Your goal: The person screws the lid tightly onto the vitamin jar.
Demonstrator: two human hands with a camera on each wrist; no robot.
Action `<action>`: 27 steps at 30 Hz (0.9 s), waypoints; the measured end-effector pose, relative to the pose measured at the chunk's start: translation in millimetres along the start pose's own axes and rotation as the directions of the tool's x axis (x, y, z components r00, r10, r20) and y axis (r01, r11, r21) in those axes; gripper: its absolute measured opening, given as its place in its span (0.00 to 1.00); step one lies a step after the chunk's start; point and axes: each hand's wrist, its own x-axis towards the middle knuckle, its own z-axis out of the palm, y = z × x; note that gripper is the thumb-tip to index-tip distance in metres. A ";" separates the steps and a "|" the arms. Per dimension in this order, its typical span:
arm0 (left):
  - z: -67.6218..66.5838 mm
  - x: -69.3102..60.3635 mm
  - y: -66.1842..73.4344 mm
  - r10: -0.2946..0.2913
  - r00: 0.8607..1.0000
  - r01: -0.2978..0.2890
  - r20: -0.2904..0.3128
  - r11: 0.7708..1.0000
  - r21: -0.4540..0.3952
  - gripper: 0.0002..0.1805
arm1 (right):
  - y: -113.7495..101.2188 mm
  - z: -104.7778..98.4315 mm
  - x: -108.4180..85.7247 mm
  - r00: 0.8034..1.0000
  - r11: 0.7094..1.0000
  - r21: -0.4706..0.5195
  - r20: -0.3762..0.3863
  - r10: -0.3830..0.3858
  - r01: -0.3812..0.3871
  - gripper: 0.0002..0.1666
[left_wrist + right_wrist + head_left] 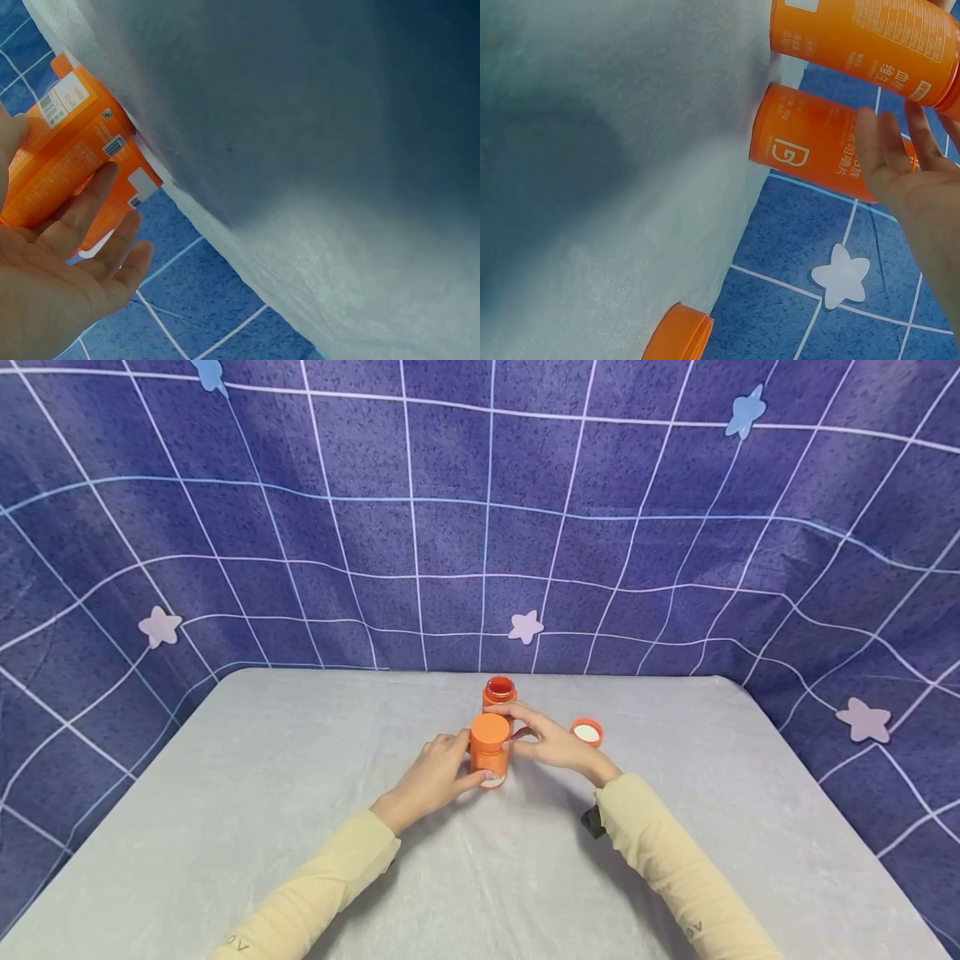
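In the head view, a capped orange bottle stands upright on the table, in front of an uncapped orange bottle. My left hand holds the capped bottle, thumb on its near side and fingers at its left and behind; the left wrist view also shows this bottle between thumb and index finger. From the right, my right hand reaches in with fairly straight fingers at the uncapped bottle and the thumb beside the capped one. An orange cap with a white inside lies right of the bottles.
A pale grey cloth covers the table. Behind it hangs a blue curtain with a grid of lines and star shapes. A small black object shows under the right cuff.
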 end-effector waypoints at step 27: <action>1.5 0.1 -1.2 0.007 1.000 -0.007 -0.006 1.000 0.008 0.30 | -0.6 15.0 -0.1 0.978 0.997 -0.058 -0.205 0.046 -0.059 0.28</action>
